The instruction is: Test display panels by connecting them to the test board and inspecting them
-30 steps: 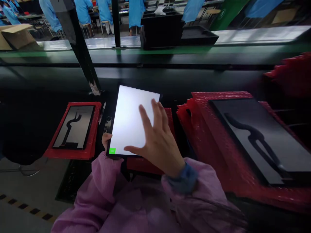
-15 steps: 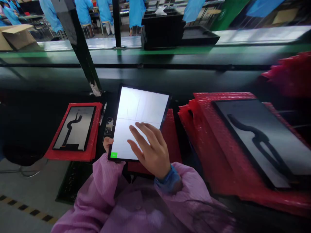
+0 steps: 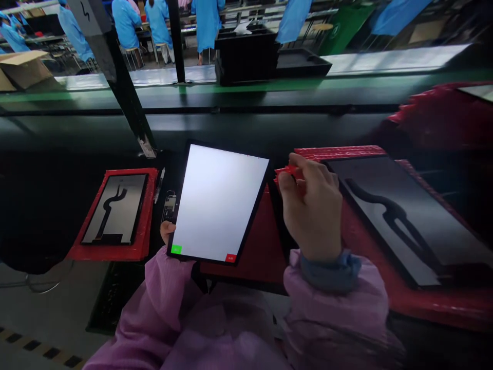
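A lit display panel (image 3: 219,205) with a white screen is tilted up in front of me. Its lower corners show a small green box and a small red box. My left hand (image 3: 167,232) grips the panel's lower left edge, thumb at the front, other fingers hidden behind it. To the right of the panel, clear of it, my right hand (image 3: 314,210) is raised with loosely curled fingers and the thumb apart from them. Red wrap shows behind that gap. Just left of the panel lies a small circuit board (image 3: 169,205).
At left, a panel (image 3: 131,200) with a black flex cable lies on red bubble wrap (image 3: 111,252), a pen (image 3: 159,185) beside it. On the right, another panel (image 3: 370,174) rests on stacked red bubble wrap (image 3: 370,295). Black trays (image 3: 246,56) stand beyond; people in blue work behind.
My right hand has moved off the screen to the right and curled. The grid lines have gone from the display, and a red box now shows at its lower right.
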Motion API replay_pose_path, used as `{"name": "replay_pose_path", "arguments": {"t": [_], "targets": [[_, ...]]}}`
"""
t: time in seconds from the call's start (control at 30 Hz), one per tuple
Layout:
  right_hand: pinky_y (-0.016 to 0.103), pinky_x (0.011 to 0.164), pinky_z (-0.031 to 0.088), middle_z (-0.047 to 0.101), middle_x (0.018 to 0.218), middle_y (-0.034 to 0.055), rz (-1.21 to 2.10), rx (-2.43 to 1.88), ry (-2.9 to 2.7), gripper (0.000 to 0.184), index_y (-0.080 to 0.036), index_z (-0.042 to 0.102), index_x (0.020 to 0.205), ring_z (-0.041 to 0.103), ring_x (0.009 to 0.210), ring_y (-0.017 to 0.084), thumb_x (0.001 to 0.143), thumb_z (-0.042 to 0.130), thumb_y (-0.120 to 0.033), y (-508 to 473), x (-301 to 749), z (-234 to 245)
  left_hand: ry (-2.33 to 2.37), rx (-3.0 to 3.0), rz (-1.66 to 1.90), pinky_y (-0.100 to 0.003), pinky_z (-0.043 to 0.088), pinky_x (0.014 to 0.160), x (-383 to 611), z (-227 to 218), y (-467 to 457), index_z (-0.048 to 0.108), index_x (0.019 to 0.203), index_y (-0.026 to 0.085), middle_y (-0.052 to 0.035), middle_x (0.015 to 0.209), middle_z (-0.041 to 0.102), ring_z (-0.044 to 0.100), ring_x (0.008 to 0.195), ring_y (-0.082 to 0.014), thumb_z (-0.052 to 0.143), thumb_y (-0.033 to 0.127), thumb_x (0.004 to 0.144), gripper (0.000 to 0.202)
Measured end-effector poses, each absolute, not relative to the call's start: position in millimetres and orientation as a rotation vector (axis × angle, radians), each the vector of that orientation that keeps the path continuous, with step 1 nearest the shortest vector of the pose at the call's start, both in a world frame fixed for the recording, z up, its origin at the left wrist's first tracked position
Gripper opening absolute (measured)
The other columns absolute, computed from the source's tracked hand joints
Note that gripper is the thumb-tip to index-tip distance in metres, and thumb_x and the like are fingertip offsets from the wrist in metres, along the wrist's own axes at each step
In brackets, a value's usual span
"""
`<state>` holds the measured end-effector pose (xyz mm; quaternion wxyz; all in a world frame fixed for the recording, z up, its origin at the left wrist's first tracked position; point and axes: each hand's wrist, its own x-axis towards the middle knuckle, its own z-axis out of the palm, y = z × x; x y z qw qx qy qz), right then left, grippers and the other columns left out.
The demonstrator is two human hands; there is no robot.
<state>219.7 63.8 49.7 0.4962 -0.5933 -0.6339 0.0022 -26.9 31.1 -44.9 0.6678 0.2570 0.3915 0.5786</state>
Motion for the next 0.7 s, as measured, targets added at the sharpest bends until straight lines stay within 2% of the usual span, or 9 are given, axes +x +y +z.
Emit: {"name": "replay_pose_path", "arguments": {"t": [0.1, 0.17, 0.3, 0.43, 0.57, 0.63, 0.7], "targets": [[0.048, 0.091, 0.055, 0.073, 0.106, 0.0123, 0.049, -1.458, -1.562, 0.036, -0.02, 0.071, 0.099, 0.067, 0.102, 0.027, 0.102, 0.045, -0.044, 83, 229, 53, 0.837, 0.546, 1.239, -0.041, 0.055, 0.051, -25, -36, 31, 0.072, 0.093, 0.021, -0.0058, 0.065, 0.068, 0.062, 0.055, -0.0253, 0.063, 0.072, 0.063, 0.06], [0.044, 0.088, 0.055, 0.072, 0.097, 0.0104, 0.025, -1.456, -1.56, 0.033, -0.021, 0.069, 0.091, 0.067, 0.093, 0.025, 0.102, 0.047, -0.043, 86, 228, 52, 0.822, 0.541, 1.232, -0.042, 0.056, 0.053, -23, -32, 30, 0.073, 0.092, 0.022, -0.0053, 0.064, 0.068, 0.062, 0.055, -0.0251, 0.066, 0.07, 0.059, 0.058], [0.045, 0.084, 0.055, 0.072, 0.101, 0.0107, 0.1, -1.44, -1.534, 0.028, -0.021, 0.068, 0.1, 0.067, 0.088, 0.024, 0.1, 0.049, -0.041, 86, 223, 50, 0.85, 0.519, 1.251, -0.041, 0.055, 0.056, -24, -36, 28, 0.072, 0.092, 0.023, -0.006, 0.071, 0.072, 0.064, 0.061, -0.0266, 0.065, 0.069, 0.061, 0.056], [0.043, 0.083, 0.055, 0.07, 0.092, 0.0088, 0.06, -1.443, -1.538, 0.023, -0.021, 0.066, 0.089, 0.066, 0.088, 0.024, 0.098, 0.052, -0.037, 87, 222, 51, 0.834, 0.542, 1.269, -0.044, 0.058, 0.067, -23, -42, 25, 0.071, 0.097, 0.025, -0.0044, 0.076, 0.072, 0.068, 0.072, -0.0279, 0.061, 0.069, 0.068, 0.053], [0.043, 0.091, 0.054, 0.07, 0.097, 0.0077, 0.007, -1.288, -1.681, 0.017, -0.022, 0.065, 0.085, 0.066, 0.095, 0.023, 0.098, 0.056, -0.029, 75, 218, 56, 0.745, 0.468, 1.33, -0.044, 0.061, 0.075, -16, -38, 28, 0.07, 0.092, 0.023, -0.0036, 0.076, 0.072, 0.07, 0.075, -0.0257, 0.061, 0.06, 0.072, 0.043], [0.041, 0.089, 0.056, 0.072, 0.099, 0.0072, 0.113, -1.131, -1.825, 0.017, -0.022, 0.064, 0.084, 0.067, 0.097, 0.022, 0.099, 0.056, -0.026, 62, 214, 59, 0.72, 0.418, 1.377, -0.041, 0.062, 0.075, -12, -36, 30, 0.072, 0.093, 0.022, -0.0031, 0.079, 0.073, 0.07, 0.076, -0.0242, 0.06, 0.056, 0.072, 0.042], [0.036, 0.084, 0.059, 0.073, 0.1, 0.0066, 0.309, -0.967, -1.965, 0.017, -0.022, 0.064, 0.085, 0.069, 0.096, 0.019, 0.1, 0.056, -0.023, 45, 214, 61, 0.75, 0.455, 1.389, -0.04, 0.063, 0.078, -11, -37, 32, 0.072, 0.098, 0.022, -0.0033, 0.086, 0.076, 0.072, 0.085, -0.0254, 0.059, 0.058, 0.072, 0.046]]}}
